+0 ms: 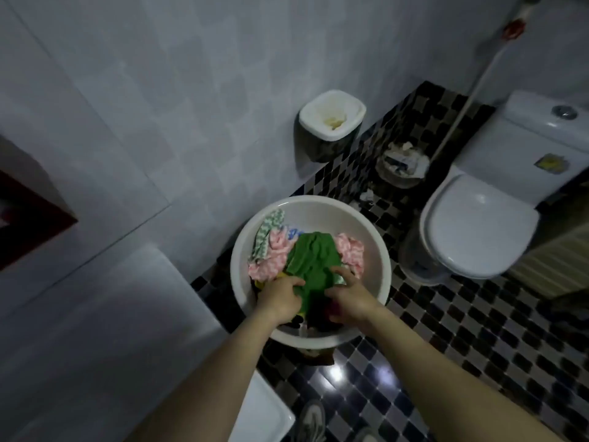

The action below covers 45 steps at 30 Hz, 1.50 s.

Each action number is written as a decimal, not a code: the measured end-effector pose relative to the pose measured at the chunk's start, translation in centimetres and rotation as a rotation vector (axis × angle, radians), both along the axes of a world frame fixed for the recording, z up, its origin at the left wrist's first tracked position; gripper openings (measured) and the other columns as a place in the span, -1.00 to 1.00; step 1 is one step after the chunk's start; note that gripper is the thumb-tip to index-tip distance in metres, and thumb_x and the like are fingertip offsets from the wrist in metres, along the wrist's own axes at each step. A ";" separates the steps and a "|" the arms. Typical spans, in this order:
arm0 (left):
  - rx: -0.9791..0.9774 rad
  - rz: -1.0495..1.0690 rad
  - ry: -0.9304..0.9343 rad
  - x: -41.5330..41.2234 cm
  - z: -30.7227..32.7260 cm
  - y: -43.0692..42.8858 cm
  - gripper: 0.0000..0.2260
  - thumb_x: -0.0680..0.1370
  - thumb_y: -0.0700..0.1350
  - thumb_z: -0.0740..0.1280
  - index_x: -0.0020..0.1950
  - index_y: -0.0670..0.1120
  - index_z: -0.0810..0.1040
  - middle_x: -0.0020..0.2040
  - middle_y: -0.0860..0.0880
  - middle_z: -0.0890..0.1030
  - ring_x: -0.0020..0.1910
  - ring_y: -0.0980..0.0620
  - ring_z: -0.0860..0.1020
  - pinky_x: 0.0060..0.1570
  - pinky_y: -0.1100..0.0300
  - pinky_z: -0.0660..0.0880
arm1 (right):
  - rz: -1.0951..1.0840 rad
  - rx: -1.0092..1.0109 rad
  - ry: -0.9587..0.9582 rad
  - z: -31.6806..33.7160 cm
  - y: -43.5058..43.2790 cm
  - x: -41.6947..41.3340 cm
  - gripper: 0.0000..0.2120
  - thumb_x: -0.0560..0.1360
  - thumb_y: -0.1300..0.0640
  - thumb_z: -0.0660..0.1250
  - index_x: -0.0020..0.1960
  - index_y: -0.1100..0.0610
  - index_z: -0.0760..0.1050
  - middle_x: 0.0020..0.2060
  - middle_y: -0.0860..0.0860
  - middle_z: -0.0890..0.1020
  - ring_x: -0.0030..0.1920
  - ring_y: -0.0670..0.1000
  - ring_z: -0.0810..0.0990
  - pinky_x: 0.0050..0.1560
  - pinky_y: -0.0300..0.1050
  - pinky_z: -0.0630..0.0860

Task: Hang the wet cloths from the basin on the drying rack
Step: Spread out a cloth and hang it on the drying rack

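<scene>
left hand (280,299) grips green cloth (314,260) | right hand (349,298) grips same cloth | inside basin (318,205)

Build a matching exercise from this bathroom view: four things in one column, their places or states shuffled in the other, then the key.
Things:
1. green cloth
2. toilet lid
3. white-rimmed bin
4. round waste basket

Places or states:
A. on the chequered floor, full of rubbish
B. down, closed
C. against the wall, open top
D. in the basin, gripped by the left hand and the right hand

Pairs: 1-D, 2-B, 3-C, 4-A.
</scene>
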<state>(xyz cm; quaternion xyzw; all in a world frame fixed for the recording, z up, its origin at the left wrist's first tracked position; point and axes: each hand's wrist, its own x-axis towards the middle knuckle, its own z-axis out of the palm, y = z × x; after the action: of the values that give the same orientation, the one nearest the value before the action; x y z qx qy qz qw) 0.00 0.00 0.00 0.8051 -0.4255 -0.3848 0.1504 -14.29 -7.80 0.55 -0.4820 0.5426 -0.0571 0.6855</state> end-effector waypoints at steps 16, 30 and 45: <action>-0.509 0.557 0.751 -1.1 7.1 -1.4 -0.73 0.50 -0.39 0.31 -0.01 -0.06 0.66 -0.03 -0.09 0.70 0.02 -0.04 0.65 0.06 0.13 0.58 | 0.269 -0.489 -0.272 4.1 -1.2 2.1 -0.51 0.40 0.30 0.47 0.29 0.13 0.47 0.12 -0.03 0.61 0.14 -0.13 0.57 0.21 -0.26 0.48; -0.535 0.251 0.058 0.2 6.3 -0.6 -0.71 0.59 -0.07 0.25 -0.33 -0.07 0.48 -0.49 0.03 0.42 -0.46 0.00 0.39 -0.39 0.10 0.29 | -0.004 -0.106 -0.151 3.6 -6.3 0.1 -0.79 0.52 0.38 0.26 -0.18 0.17 0.59 -0.31 0.03 0.65 -0.33 -0.02 0.57 -0.34 -0.29 0.51; -0.672 0.538 0.109 2.4 6.8 0.9 -0.83 0.51 -0.10 0.20 -0.18 -0.08 0.56 -0.20 -0.22 0.62 -0.21 -0.05 0.55 -0.13 0.05 0.46 | 0.253 -0.648 0.409 -0.7 -7.5 2.1 -0.84 0.51 0.18 0.35 0.04 0.18 0.66 -0.05 0.11 0.71 -0.10 0.11 0.66 -0.03 -0.06 0.55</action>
<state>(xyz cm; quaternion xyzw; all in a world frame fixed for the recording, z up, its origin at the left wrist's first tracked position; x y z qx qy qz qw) 2.39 0.90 6.76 0.7723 -0.2936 -0.2140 0.5211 -12.24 -15.29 -0.17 -0.7377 0.5580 -0.0432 0.3775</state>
